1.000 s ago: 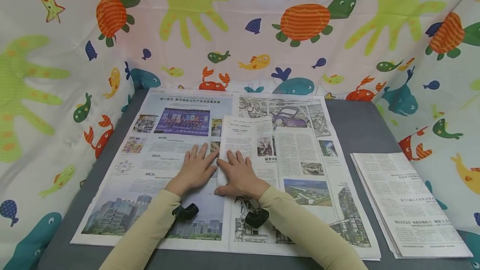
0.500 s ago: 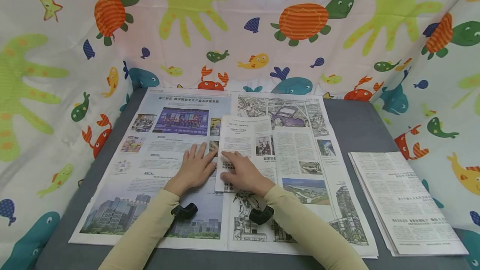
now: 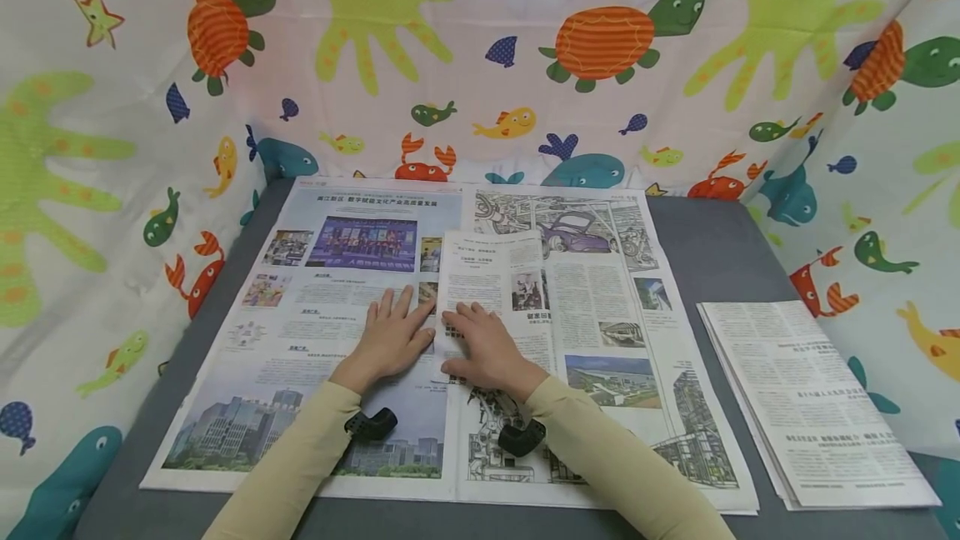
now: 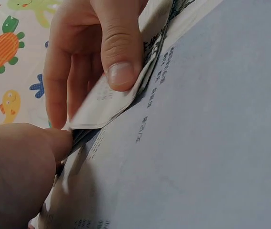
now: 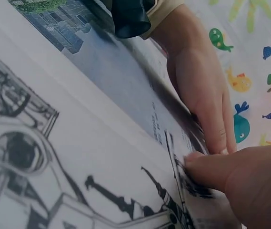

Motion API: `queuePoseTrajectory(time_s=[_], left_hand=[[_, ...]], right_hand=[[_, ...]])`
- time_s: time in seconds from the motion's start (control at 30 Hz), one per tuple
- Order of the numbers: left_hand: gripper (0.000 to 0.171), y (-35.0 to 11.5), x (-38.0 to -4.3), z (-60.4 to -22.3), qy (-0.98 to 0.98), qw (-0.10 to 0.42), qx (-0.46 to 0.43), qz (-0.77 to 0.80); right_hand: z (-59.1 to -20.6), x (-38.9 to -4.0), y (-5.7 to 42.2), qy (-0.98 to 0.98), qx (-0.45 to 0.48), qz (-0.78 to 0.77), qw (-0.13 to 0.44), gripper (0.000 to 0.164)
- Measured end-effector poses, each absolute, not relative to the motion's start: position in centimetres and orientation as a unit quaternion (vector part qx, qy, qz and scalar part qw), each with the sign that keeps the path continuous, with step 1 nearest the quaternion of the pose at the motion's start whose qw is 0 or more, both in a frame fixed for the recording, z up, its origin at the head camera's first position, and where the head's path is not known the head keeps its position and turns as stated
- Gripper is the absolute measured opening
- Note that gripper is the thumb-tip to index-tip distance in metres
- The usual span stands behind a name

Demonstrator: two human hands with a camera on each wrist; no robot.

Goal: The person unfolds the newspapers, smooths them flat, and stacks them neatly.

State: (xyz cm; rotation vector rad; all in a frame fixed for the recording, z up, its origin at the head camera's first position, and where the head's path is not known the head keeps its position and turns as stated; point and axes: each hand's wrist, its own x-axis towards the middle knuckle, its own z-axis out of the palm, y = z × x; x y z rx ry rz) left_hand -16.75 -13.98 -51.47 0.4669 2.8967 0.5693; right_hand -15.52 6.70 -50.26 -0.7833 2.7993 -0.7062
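A large newspaper (image 3: 360, 294) lies spread on the grey table, with a smaller folded newspaper (image 3: 480, 261) on its middle. My left hand (image 3: 386, 342) rests flat on the left page, fingers spread, thumb at the folded paper's left edge. My right hand (image 3: 491, 350) rests on top of the folded paper near that edge, fingers pointing up and left. In the left wrist view, the right thumb (image 4: 122, 76) lies on the layered edge, and the left thumb (image 4: 61, 143) touches its corner. In the right wrist view, both hands meet beside the fold.
A stack of folded newspapers (image 3: 825, 407) lies at the table's right side. Behind and beside the grey table (image 3: 705, 248) hangs a white curtain (image 3: 465, 40) printed with sea animals.
My right hand first shifts right and narrows its fingers, then spreads them again on the folded newspaper. My left hand stays in place.
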Motion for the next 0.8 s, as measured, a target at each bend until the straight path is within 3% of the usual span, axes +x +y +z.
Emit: queuePoseTrajectory(time_s=[0.13,0.3,0.53,0.8], left_hand=[[0.058,-13.9,-16.7,-51.6,0.965,0.074,0.156,0.195],[0.072,-13.9,-16.7,-51.6,0.965,0.083,0.160,0.193],[0.080,-14.0,-16.7,-51.7,0.964,0.085,0.168,0.190],[0.078,-14.2,-16.7,-51.5,0.963,0.084,0.175,0.189]], right_hand=[[-50.4,-15.6,6.8,0.931,-0.253,-0.255,0.060,0.068],[-49.8,-15.7,7.3,0.926,-0.230,-0.295,0.044,0.063],[-47.4,-16.3,8.9,0.916,-0.167,-0.365,-0.018,0.058],[-44.2,-16.7,14.1,0.852,-0.042,-0.519,-0.056,0.067]])
